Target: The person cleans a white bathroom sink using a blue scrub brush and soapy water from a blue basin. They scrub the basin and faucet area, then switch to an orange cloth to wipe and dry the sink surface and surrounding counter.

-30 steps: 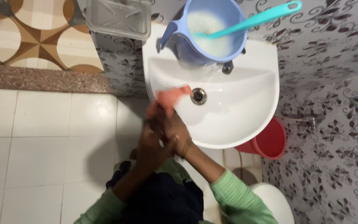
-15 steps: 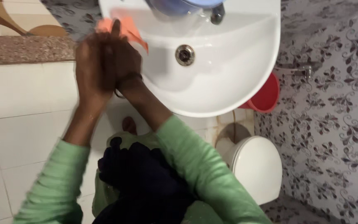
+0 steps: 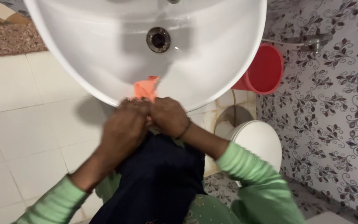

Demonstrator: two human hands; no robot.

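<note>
fingers: yours are curled in tight on both hands, bunched around the cloth [image 3: 145, 88]. It's motion-blurred, so I can't make out single fingertips, but it looks like a two-handed squeeze.
left hand: your left hand [image 3: 124, 126] is fisted low on the cloth, knuckles up, pressed right against the other hand.
right hand: your right hand [image 3: 168, 116] is closed on the same wad from the other side; a dark band sits on that wrist.
cloth: orange, only a small crumpled tip pokes up out of your fists, lying over the front rim of the sink [image 3: 212, 62], just inside the basin.
sink: white, round, with the drain [image 3: 158, 39] well above the cloth, near the middle.
sleeves: light green on both arms, dark fabric between them.
bucket: a red bucket [image 3: 264, 68] is tucked beside the sink on the right, under a wall tap [image 3: 313, 41].
toilet: a white toilet [image 3: 255, 143] sits below the bucket, near your right forearm.
floor: pale tiles on the left, patterned wall on the right.
</note>
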